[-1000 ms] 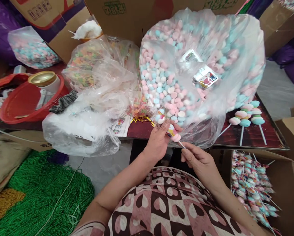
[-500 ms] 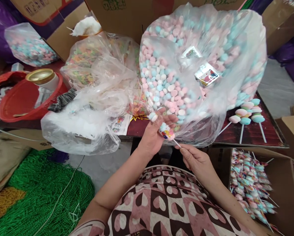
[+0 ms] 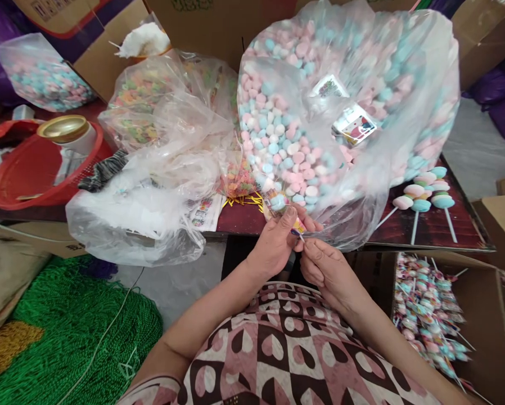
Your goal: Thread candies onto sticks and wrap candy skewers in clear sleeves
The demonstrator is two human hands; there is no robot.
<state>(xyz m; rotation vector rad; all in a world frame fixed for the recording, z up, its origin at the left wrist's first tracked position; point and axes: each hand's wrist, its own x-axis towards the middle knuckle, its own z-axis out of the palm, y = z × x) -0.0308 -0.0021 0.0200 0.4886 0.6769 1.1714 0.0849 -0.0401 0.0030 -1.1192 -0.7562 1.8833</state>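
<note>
A marshmallow lollipop (image 3: 279, 202) in a printed clear wrapper is held between my two hands, in front of the table edge. My left hand (image 3: 275, 242) is closed around the wrapped candy, its thumb over the lower part. At the stick end, my right hand (image 3: 324, 264) pinches with thumb and forefinger, touching the left fingers. Just behind lies a big clear bag of pink, white and blue marshmallows (image 3: 278, 132), with printed wrappers (image 3: 356, 125) on top. Yellow twist ties (image 3: 244, 199) lie left of the candy.
Unwrapped marshmallow sticks (image 3: 421, 197) lie at the table's right. Below them a cardboard box (image 3: 484, 315) holds many wrapped lollipops (image 3: 425, 304). To the left are a bag of gummy candy (image 3: 143, 107), a bag of white sticks (image 3: 143, 211), a red basket (image 3: 12, 185) and green cord (image 3: 96, 320).
The lollipop has shifted slightly right, and my left hand has closed further over its lower wrapper. My right hand has moved up the stick, close against my left fingers.
</note>
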